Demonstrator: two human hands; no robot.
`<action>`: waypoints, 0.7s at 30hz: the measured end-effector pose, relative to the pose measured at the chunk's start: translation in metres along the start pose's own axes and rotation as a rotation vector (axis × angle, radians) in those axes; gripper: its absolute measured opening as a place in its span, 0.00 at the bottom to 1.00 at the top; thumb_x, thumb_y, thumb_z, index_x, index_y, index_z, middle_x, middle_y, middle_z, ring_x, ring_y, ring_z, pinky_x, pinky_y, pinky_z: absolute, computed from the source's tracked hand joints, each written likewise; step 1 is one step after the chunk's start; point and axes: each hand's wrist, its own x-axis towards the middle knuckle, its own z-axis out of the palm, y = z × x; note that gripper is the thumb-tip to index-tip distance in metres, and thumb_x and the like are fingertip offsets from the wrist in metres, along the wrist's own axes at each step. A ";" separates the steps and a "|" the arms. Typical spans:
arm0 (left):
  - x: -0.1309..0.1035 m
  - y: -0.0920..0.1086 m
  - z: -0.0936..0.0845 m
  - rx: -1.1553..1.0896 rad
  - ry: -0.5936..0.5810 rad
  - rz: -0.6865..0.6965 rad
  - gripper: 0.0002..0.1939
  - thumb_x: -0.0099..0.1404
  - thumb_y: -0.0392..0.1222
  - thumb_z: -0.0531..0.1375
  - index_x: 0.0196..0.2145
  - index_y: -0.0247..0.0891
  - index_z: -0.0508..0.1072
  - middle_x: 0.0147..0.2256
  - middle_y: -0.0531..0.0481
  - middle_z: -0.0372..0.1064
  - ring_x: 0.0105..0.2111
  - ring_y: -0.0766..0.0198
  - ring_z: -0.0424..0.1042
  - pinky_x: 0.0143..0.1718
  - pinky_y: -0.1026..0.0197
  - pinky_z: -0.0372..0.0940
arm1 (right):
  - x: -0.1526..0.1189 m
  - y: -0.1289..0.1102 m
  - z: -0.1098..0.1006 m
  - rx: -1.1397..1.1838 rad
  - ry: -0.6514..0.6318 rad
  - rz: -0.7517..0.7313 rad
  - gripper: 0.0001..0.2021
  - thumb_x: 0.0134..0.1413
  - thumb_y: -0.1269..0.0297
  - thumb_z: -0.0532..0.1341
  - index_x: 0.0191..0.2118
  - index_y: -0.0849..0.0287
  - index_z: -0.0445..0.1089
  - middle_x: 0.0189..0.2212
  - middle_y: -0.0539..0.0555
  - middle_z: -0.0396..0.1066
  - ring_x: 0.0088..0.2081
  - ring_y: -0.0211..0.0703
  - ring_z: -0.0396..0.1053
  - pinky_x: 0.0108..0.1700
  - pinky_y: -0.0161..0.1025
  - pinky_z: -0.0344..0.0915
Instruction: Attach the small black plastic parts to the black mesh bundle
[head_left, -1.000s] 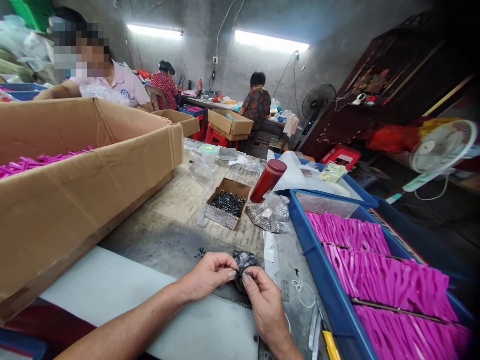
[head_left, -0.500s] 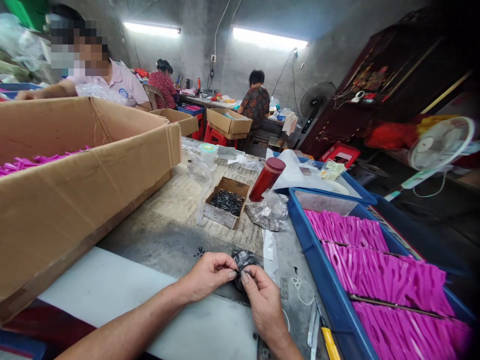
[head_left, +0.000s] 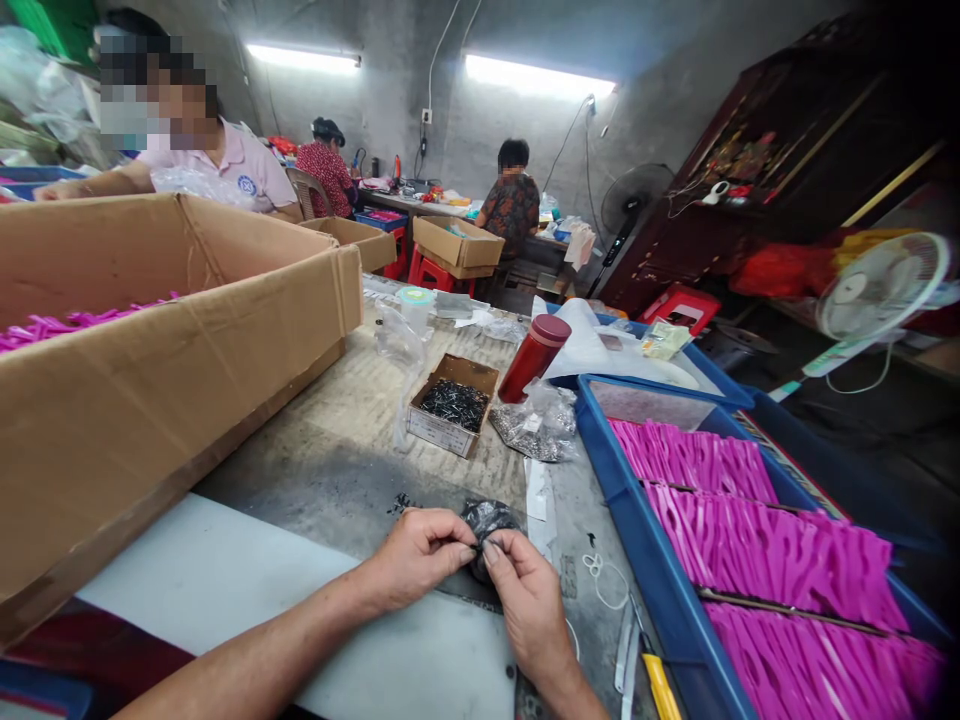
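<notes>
My left hand and my right hand meet near the table's front edge, thumbs and forefingers pinched close together. A tiny dark piece shows at the fingertips, too small to name. Just behind them sits a crumpled black plastic bag, partly hidden by the fingers; whether they touch it I cannot tell. Small black scraps lie left of the bag. Beyond it stands a small cardboard box of short black pieces, beside a clear bag of small metallic parts.
A large cardboard box with magenta pieces stands on the left. On the right, a blue crate holds rows of magenta strips. A red flask, a yellow-handled tool and a white cord are nearby. A co-worker sits behind the large box.
Both hands stay almost in place, with only a slight shift of the fingertips. Nothing else has visibly moved on the table.
</notes>
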 end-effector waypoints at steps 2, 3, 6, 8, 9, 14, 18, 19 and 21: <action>0.000 -0.001 0.000 0.010 -0.007 0.004 0.06 0.52 0.33 0.55 0.23 0.31 0.72 0.20 0.53 0.65 0.22 0.70 0.62 0.25 0.70 0.56 | 0.000 0.000 0.000 -0.011 -0.005 0.000 0.11 0.46 0.58 0.55 0.24 0.61 0.64 0.18 0.47 0.57 0.22 0.35 0.54 0.23 0.31 0.54; 0.000 -0.001 0.001 0.014 -0.011 0.004 0.06 0.52 0.33 0.55 0.23 0.31 0.72 0.20 0.53 0.65 0.22 0.69 0.62 0.25 0.70 0.56 | 0.000 0.001 0.000 -0.019 -0.009 0.001 0.11 0.46 0.58 0.55 0.24 0.61 0.63 0.18 0.47 0.57 0.22 0.35 0.53 0.23 0.31 0.54; 0.001 -0.002 0.001 0.024 -0.017 -0.001 0.07 0.52 0.33 0.54 0.24 0.31 0.72 0.20 0.53 0.65 0.22 0.69 0.62 0.25 0.70 0.56 | -0.001 0.002 -0.001 -0.047 -0.026 0.004 0.11 0.47 0.58 0.55 0.24 0.61 0.63 0.18 0.47 0.56 0.22 0.35 0.53 0.23 0.31 0.53; 0.001 -0.002 0.001 0.033 -0.016 -0.005 0.07 0.52 0.33 0.54 0.24 0.31 0.72 0.20 0.52 0.65 0.22 0.69 0.62 0.25 0.70 0.56 | -0.001 0.003 -0.001 -0.065 -0.027 0.002 0.11 0.47 0.58 0.54 0.23 0.61 0.63 0.18 0.47 0.56 0.22 0.35 0.53 0.23 0.31 0.53; 0.001 -0.002 0.001 0.037 -0.016 -0.007 0.07 0.52 0.33 0.54 0.24 0.31 0.72 0.20 0.52 0.65 0.22 0.69 0.62 0.25 0.70 0.56 | -0.001 0.003 -0.001 -0.076 -0.023 -0.001 0.11 0.47 0.58 0.54 0.23 0.61 0.63 0.18 0.47 0.56 0.22 0.35 0.53 0.23 0.31 0.53; 0.001 0.000 0.001 0.045 -0.013 -0.031 0.07 0.52 0.34 0.55 0.23 0.32 0.72 0.20 0.53 0.66 0.22 0.69 0.62 0.24 0.70 0.56 | -0.001 0.003 -0.001 -0.127 -0.003 -0.019 0.11 0.47 0.59 0.55 0.23 0.61 0.64 0.17 0.48 0.59 0.21 0.36 0.55 0.23 0.31 0.54; 0.001 0.001 0.001 0.070 -0.012 -0.035 0.07 0.52 0.34 0.55 0.23 0.32 0.72 0.20 0.53 0.66 0.22 0.69 0.62 0.24 0.70 0.56 | -0.001 0.005 -0.001 -0.165 0.010 -0.039 0.10 0.47 0.59 0.54 0.24 0.60 0.65 0.18 0.48 0.61 0.22 0.36 0.57 0.23 0.31 0.55; 0.001 0.000 0.001 0.077 -0.010 -0.035 0.07 0.52 0.34 0.55 0.23 0.32 0.72 0.20 0.53 0.66 0.22 0.69 0.62 0.24 0.70 0.56 | -0.001 0.006 -0.001 -0.176 0.010 -0.045 0.10 0.47 0.60 0.54 0.24 0.60 0.66 0.18 0.48 0.61 0.22 0.36 0.57 0.23 0.31 0.55; 0.001 0.000 0.002 0.084 -0.008 -0.033 0.07 0.52 0.34 0.55 0.23 0.32 0.72 0.20 0.53 0.66 0.22 0.69 0.62 0.24 0.70 0.56 | -0.001 0.006 -0.001 -0.195 0.008 -0.054 0.10 0.47 0.60 0.54 0.24 0.60 0.66 0.18 0.48 0.61 0.22 0.36 0.57 0.23 0.31 0.55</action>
